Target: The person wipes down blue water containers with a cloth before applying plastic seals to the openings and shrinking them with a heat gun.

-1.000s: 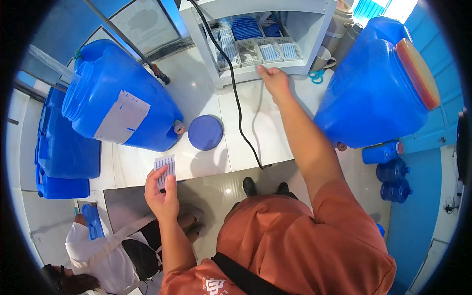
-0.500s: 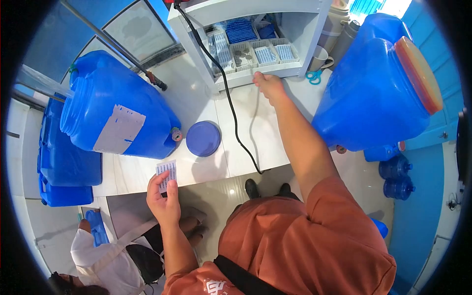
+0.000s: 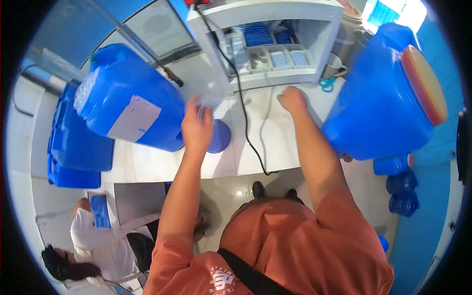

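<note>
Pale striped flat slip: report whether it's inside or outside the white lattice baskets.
Outside: the left hand holds the slip, blurred, well apart from the baskets.

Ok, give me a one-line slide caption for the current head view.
Left hand holding a motion-blurred strip over the counter, right hand near the white shelf.

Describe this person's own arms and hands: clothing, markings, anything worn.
The left hand and right hand are bare, with no gloves, watch or bracelet visible. The short sleeves are rust-orange, matching the shirt, which bears a white printed mark; a black strap crosses it.
</note>
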Tool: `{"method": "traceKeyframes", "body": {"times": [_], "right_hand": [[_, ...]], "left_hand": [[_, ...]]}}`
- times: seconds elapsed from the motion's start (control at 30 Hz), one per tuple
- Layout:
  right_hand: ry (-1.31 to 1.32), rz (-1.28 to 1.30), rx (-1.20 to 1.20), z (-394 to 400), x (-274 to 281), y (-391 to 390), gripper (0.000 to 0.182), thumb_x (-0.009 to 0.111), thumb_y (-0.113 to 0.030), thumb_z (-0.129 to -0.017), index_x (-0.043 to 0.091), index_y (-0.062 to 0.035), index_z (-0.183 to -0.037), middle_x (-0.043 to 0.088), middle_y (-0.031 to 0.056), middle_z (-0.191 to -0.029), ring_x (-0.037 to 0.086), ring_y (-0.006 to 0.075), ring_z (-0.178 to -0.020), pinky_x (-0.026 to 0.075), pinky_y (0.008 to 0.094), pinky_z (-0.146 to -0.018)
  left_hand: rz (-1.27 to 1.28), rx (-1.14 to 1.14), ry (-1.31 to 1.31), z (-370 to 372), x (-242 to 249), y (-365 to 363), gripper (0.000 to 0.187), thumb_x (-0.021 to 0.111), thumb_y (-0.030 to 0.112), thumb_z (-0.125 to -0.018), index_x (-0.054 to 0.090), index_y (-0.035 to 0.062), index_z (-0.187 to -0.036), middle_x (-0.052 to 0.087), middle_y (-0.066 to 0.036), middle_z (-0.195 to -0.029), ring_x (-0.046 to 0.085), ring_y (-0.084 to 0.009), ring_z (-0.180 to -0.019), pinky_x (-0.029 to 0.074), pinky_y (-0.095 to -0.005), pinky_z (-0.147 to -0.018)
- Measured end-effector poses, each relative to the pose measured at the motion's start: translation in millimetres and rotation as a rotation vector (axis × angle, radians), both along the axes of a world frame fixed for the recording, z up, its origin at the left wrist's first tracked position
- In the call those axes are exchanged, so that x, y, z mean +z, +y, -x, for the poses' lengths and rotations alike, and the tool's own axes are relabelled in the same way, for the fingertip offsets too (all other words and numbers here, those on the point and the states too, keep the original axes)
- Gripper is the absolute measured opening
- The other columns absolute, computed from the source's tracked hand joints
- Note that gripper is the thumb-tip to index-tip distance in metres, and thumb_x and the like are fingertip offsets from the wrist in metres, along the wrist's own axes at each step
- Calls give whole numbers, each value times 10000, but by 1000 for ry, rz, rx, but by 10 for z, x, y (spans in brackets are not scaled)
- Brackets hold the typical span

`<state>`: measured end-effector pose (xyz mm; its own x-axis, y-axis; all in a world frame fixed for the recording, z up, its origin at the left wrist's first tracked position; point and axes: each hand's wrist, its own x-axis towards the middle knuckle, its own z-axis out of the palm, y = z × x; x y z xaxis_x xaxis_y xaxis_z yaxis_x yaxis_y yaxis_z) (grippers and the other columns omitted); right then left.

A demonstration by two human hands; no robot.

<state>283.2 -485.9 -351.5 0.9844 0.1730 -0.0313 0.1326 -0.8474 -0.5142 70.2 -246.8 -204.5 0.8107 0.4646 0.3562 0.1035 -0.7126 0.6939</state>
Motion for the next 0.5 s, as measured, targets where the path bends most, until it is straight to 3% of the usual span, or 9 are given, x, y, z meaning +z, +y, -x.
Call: {"method": "traceKeyframes", "body": {"times": [0.07,0.13,0.17,0.23,0.3,0.37,0.43,0.47,0.5], "right_hand": [[-30,-140,-53,417,350,-73,340,694,-252,-810,688,-25,-1064,684,216,-1069,646,390,-1010,517,447,-905],[-4,-191,-11,883,765,-103,352,703,-244,-822,666,-27,-1096,672,200,-1035,640,378,-1018,516,444,-895],[-19,-230,50,1113,886,-136,337,706,-231,-828,664,-34,-1098,669,192,-1038,640,369,-1014,517,443,-884],[-12,-314,187,1530,942,-265,323,693,-237,-851,655,-58,-1117,652,177,-1092,634,371,-1029,516,449,-888],[24,-391,305,1942,1028,-449,333,683,-267,-872,649,-80,-1145,636,175,-1149,630,379,-1043,515,453,-902],[176,-456,335,2279,1070,-674,312,685,-273,-877,660,-74,-1117,655,169,-1099,635,374,-1028,514,440,-885],[185,-494,315,2513,1095,-935,290,673,-259,-888,660,-63,-1102,654,161,-1094,638,365,-1018,515,427,-873],[256,-507,295,2615,1101,-1065,281,670,-249,-891,658,-59,-1098,655,157,-1088,638,356,-1018,516,423,-870],[332,-523,283,2720,1086,-1171,271,668,-238,-894,656,-55,-1094,655,154,-1082,638,348,-1019,516,419,-867]], "left_hand": [[-181,18,58,-467,-153,266,433,660,190,-909,555,-2,-1283,593,-257,-1266,641,-399,-1078,495,-431,-925],[-170,156,75,-921,-116,379,416,658,209,-905,584,7,-1260,519,-274,-1370,553,-384,-1233,453,-439,-1010],[-173,164,71,-1093,-109,454,416,658,209,-905,584,7,-1260,519,-274,-1370,553,-384,-1233,453,-439,-1010],[-374,527,115,-1486,-163,592,401,622,256,-919,597,31,-1250,403,-302,-1465,401,-416,-1366,403,-474,-1079],[190,664,-262,-2083,-597,1370,409,568,319,-944,593,60,-1259,320,-320,-1502,304,-461,-1404,366,-512,-1111],[-147,672,-16,-2185,-594,1537,437,529,334,-955,565,65,-1298,372,-314,-1471,376,-492,-1349,367,-528,-1104],[-251,612,359,-2089,-257,1332,422,528,276,-947,556,61,-1308,436,-274,-1442,451,-469,-1303,377,-525,-1095],[-251,581,367,-2174,-302,1282,422,528,276,-947,556,61,-1308,436,-274,-1442,451,-469,-1303,377,-525,-1095],[19,693,275,-2222,-351,1263,407,531,254,-940,565,65,-1300,470,-257,-1417,476,-460,-1284,388,-525,-1084]]}}
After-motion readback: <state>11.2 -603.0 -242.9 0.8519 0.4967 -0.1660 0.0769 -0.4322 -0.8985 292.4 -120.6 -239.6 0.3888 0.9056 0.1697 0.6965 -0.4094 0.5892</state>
